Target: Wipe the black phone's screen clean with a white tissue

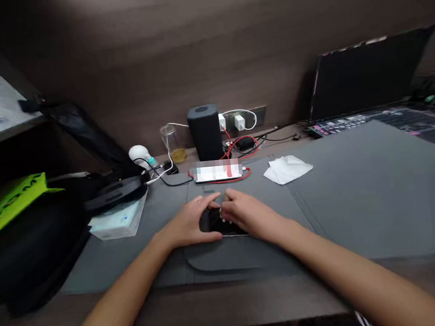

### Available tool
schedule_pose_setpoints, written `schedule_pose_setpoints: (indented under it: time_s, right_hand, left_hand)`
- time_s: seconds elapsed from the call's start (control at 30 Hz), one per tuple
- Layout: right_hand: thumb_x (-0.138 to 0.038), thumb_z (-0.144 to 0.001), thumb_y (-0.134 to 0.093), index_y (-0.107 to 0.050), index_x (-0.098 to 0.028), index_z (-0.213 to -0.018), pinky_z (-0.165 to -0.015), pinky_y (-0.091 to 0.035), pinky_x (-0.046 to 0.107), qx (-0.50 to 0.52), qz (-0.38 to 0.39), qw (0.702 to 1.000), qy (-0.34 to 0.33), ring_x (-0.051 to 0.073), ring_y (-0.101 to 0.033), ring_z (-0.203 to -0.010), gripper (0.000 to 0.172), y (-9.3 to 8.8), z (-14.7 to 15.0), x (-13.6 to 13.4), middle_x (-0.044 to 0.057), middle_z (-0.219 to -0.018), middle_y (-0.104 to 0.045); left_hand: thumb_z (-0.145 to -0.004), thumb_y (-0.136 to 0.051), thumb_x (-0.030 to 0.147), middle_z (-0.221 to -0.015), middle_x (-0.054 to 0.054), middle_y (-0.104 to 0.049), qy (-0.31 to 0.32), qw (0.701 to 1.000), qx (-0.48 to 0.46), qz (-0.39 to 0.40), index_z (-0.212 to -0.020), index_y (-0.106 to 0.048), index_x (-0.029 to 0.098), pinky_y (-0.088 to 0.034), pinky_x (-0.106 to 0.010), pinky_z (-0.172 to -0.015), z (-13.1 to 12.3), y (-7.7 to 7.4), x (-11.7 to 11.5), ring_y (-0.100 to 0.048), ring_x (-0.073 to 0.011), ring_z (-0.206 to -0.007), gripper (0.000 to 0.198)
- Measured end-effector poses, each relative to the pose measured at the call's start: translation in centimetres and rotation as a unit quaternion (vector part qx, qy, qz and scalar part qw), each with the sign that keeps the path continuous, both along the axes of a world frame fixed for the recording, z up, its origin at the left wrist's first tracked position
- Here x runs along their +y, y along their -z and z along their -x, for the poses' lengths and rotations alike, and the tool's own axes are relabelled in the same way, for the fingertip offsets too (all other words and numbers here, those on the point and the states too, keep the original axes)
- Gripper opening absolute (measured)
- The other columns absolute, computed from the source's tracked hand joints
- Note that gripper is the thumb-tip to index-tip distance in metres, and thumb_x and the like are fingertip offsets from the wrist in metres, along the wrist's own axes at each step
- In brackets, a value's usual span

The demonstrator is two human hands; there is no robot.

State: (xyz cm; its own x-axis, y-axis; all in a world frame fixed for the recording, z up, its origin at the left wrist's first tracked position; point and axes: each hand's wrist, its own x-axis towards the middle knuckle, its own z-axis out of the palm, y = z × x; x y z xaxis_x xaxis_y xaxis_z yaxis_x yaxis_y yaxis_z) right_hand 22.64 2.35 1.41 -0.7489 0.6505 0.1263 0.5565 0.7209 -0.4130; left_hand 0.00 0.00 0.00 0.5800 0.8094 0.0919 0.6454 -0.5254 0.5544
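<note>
A dark, glossy, flat slab that looks like a phone lies on the desk mat in front of me, partly covered by both hands. My left hand spans it from the left, thumb along the near edge and fingers towards the far edge. Over its right part is my right hand, with fingers curled and pinched close to the surface. Whatever the right fingertips may hold is hidden. Just beyond the hands, another phone with a lit screen lies with a red cable around it.
Behind stand a black speaker and a glass jar. A crumpled white cloth lies right of the hands; a tissue pack and black bag are at left. A dark-screened laptop is at far right.
</note>
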Motion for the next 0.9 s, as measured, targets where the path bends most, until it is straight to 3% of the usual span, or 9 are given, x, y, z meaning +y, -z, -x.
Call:
schedule_pose_setpoints:
  time_s: [0.13, 0.3, 0.5, 0.7, 0.9]
  right_hand:
    - [-0.016, -0.097, -0.052, -0.069, -0.014, -0.091, -0.064, -0.035, 0.026, -0.002, -0.009, 1.000, 0.015, 0.014, -0.047, -0.070, 0.017, 0.7, 0.0, -0.4, 0.006, -0.089, -0.053]
    - [-0.012, -0.090, -0.057, -0.067, -0.015, -0.084, -0.069, -0.040, 0.027, 0.033, 0.002, 0.997, -0.068, 0.017, -0.052, -0.084, 0.011, 1.2, 1.1, -1.1, 0.009, -0.101, -0.059]
    - [-0.014, -0.096, -0.053, -0.067, -0.014, -0.089, -0.064, -0.037, 0.029, 0.001, -0.052, 0.999, 0.011, 0.016, -0.048, -0.072, 0.016, 1.0, -0.8, 0.3, 0.007, -0.089, -0.057]
    - [-0.015, -0.094, -0.058, -0.066, -0.015, -0.085, -0.073, -0.040, 0.031, 0.029, -0.074, 0.993, -0.092, 0.020, -0.055, -0.088, 0.013, 1.9, 1.1, -1.1, 0.009, -0.099, -0.063]
    - [-0.019, -0.097, -0.055, -0.068, -0.016, -0.092, -0.066, -0.034, 0.031, -0.034, -0.110, 0.993, -0.007, 0.018, -0.052, -0.077, 0.014, 0.8, -0.6, 0.3, 0.007, -0.091, -0.062]
  left_hand:
    - [-0.076, -0.080, 0.045, -0.132, -0.010, -0.061, 0.003, 1.000, -0.007, 0.006, -0.153, -0.030, 0.026, -0.045, -0.044, -0.104, -0.1, 0.0, 0.2, -0.056, -0.0293, -0.121, 0.093]
    - [-0.075, -0.081, 0.043, -0.140, -0.011, -0.054, 0.012, 1.000, -0.012, -0.001, -0.151, -0.034, 0.025, -0.045, -0.044, -0.106, 0.0, 0.1, 0.3, -0.054, -0.0299, -0.124, 0.091]
    - [-0.076, -0.079, 0.048, -0.131, -0.009, -0.062, 0.012, 1.000, -0.003, -0.006, -0.151, -0.033, 0.025, -0.045, -0.046, -0.105, 0.1, 0.2, 0.4, -0.055, -0.0297, -0.121, 0.092]
    - [-0.076, -0.079, 0.047, -0.140, -0.011, -0.056, 0.023, 1.000, 0.000, -0.016, -0.150, -0.035, 0.025, -0.046, -0.044, -0.103, 0.1, 0.1, 0.5, -0.055, -0.0302, -0.122, 0.089]
    - [-0.077, -0.077, 0.053, -0.131, -0.010, -0.061, 0.020, 0.999, 0.014, -0.020, -0.150, -0.036, 0.026, -0.048, -0.045, -0.100, 0.1, -0.1, 0.4, -0.057, -0.0297, -0.117, 0.088]
